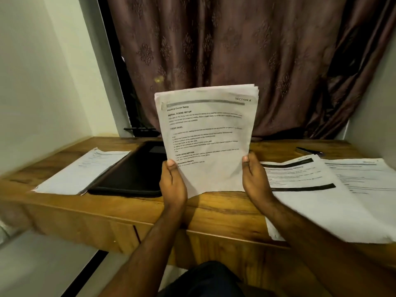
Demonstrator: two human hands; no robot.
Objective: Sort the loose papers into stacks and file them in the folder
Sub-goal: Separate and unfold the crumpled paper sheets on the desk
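Right now we hold a sheaf of papers [206, 138] upright above the wooden desk [218, 213], left hand [173, 182] and right hand [255, 176] each gripping a lower edge. On the desk lie a black folder [130, 174], one paper stack [82, 171] at its left and loose sheets [334, 196] at right. A brown curtain [235, 50] hangs behind, between pale walls.

Grained, satiny wooden desk [214, 213]; matt printed paper sheets [205, 136] (slightly creased); matt black folder [130, 174].
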